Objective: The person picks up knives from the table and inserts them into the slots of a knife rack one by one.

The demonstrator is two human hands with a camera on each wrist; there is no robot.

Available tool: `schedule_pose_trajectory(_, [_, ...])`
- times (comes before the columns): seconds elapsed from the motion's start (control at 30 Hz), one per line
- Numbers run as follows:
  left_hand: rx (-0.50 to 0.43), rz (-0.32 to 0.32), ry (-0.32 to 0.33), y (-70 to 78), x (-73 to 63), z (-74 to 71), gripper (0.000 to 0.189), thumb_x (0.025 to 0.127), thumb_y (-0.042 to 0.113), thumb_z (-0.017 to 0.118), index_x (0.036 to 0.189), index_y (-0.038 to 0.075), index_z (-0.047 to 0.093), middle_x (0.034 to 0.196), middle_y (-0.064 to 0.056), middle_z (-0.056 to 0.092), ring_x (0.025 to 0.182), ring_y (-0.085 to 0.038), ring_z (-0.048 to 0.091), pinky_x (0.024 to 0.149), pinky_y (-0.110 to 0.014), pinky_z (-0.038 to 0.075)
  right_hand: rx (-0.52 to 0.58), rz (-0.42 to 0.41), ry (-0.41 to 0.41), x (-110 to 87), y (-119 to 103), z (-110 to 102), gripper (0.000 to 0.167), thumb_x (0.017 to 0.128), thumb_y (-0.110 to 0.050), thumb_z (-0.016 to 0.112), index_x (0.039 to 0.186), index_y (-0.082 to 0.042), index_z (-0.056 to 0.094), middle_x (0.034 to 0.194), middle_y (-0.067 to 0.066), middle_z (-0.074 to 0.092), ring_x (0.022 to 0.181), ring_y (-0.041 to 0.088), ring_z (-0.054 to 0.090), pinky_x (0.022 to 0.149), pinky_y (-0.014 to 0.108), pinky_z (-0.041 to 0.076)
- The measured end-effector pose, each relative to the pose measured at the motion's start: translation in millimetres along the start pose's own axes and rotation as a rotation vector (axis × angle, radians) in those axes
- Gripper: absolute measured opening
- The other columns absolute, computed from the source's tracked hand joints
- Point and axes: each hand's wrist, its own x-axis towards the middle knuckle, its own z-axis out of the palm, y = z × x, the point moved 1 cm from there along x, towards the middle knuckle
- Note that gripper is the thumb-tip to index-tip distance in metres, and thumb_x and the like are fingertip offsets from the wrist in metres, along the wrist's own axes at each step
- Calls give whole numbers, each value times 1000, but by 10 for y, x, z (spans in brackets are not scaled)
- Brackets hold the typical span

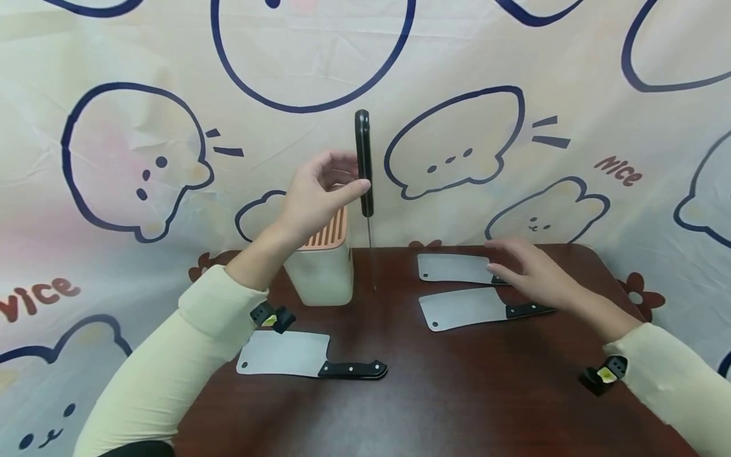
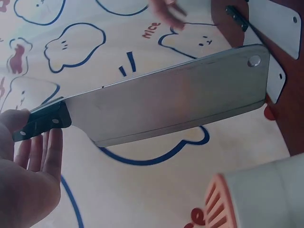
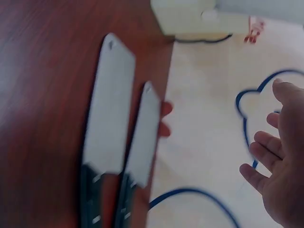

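My left hand (image 1: 320, 193) grips the black handle of a cleaver (image 1: 363, 158) between thumb and fingers. That cleaver hangs upright, blade down, seen edge-on in the head view, just right of the knife block (image 1: 321, 279). In the left wrist view its broad blade (image 2: 166, 99) shows whole, with a round hole near the far end. My right hand (image 1: 533, 273) hovers over two more cleavers, with its fingers spread and nothing in them. The farther cleaver (image 1: 454, 268) and the nearer cleaver (image 1: 465, 309) lie flat, handles to the right.
Another cleaver (image 1: 285, 354) lies near the front left, its handle to the right, partly under my left sleeve. The block has a slotted pink top. Behind the brown table (image 1: 457, 393) hangs a cartoon-printed cloth (image 1: 457, 51).
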Motion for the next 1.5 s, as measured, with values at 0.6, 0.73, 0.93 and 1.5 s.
schedule_pose_trajectory(0.6, [27,34,86,252,108,-361,38,96,15,72,131,8,61,114,-6,65,108,-20,64,91,-30,51,-142,92,-79,-619,1142,100,38,91,9,64,129,9,59,127,30,60,120,49,54,95,66,45])
schedule_pose_trajectory(0.73, [10,48,104,306,122,-428,35,96,14,71,129,8,61,115,-6,64,110,-20,64,101,-32,50,-160,105,-104,-693,1285,124,37,91,9,63,128,9,61,126,30,62,120,50,55,96,66,45])
schedule_pose_trajectory(0.93, [-26,56,124,363,154,-512,34,96,11,71,128,7,62,113,-6,64,111,-23,63,103,-33,50,-140,116,-131,-744,1367,176,34,89,8,67,123,6,65,120,23,66,115,46,59,93,63,49])
schedule_pose_trajectory(1.5, [-84,68,201,372,305,-621,36,94,8,72,129,4,62,118,-8,66,114,-24,62,103,-30,50,-217,215,-183,-778,1412,341,37,87,-7,76,123,-2,68,120,25,58,113,46,50,91,67,46])
